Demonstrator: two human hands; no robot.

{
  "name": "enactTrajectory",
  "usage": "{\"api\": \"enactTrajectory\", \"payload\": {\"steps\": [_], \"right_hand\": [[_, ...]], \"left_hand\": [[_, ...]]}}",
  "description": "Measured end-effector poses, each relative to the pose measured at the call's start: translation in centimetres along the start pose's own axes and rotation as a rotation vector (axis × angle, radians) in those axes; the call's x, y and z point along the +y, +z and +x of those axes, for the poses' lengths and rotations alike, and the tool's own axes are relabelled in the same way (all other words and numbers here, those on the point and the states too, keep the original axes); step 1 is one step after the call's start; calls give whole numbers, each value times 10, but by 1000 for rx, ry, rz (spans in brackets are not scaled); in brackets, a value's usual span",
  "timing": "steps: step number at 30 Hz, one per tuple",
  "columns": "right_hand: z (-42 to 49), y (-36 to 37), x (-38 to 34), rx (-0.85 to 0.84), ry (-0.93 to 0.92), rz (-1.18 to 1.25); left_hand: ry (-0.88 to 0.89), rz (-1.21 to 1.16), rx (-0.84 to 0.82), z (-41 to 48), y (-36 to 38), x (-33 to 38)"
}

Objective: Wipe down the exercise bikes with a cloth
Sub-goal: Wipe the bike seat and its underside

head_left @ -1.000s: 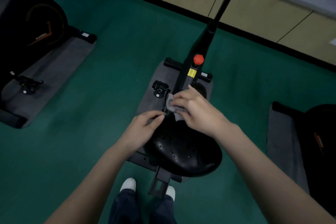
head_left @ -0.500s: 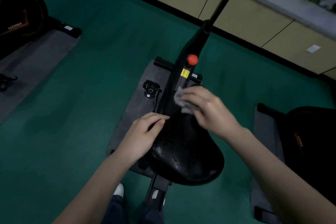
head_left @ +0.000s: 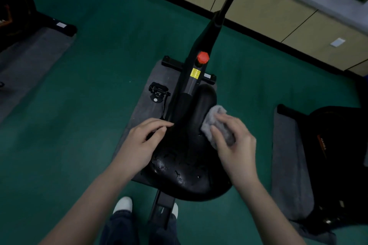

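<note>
Seat edge: The seat (head_left: 183, 167) had to be held steady, I think, so a firm hold at its 9 o'clock side was a good idea.
Seat top: Small pale marks sat on the wide back part, toward 6 o'clock. I could not tell if they were drops or cracks. Long strokes from the thin front down to that part would likely clean best.
Bike post: The post (head_left: 200, 45) with the red knob (head_left: 203, 57) rose at 12 o'clock. It likely needed a wipe too.
Cloth: The grey cloth (head_left: 215, 123) lay bunched on the seat at about 2 o'clock, touching the thin part. Spread flatter, it would likely clean more with each pass.
Left hand: The left hand (head_left: 142, 145) was at 9 o'clock. Its fingers bent over the seat's edge with the thumb just under them, holding it. The arm came in from 7 o'clock.
Right hand: The right hand (head_left: 237, 145) was at 3 o'clock. Its fingers curled over the cloth and pressed it on the seat. The arm came in from 5 o'clock and looked a bit blurry.
Both hands: They were apart, with the seat between them.
</note>
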State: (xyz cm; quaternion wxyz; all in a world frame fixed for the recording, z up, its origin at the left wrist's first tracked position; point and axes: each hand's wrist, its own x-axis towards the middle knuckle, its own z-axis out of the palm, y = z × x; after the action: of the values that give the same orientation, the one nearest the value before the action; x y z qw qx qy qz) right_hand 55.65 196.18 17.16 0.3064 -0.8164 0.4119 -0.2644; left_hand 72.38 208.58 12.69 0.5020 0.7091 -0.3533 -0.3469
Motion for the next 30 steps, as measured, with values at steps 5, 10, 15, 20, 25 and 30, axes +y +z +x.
{"api": "enactTrajectory", "payload": {"steps": [5,10,15,20,25,30], "right_hand": [[-25,0,-16,-204,-280,-79],[-10,-9,-6,-40,-28,-19],[-36,-11,-1,-3,-31,-41],[8,-3,24,-126,389,261],[13,-8,34,-272,493,544],[-30,-39,50,-242,317,432]], "left_hand": [[-9,-8,5,-1,-1,2],[-39,34,-24,-2,-3,5],[-45,-9,-26,-10,-6,14],[-11,79,-133,-31,-13,18],[-19,182,-231,-42,-16,18],[-13,169,-270,-48,-20,10]]}}
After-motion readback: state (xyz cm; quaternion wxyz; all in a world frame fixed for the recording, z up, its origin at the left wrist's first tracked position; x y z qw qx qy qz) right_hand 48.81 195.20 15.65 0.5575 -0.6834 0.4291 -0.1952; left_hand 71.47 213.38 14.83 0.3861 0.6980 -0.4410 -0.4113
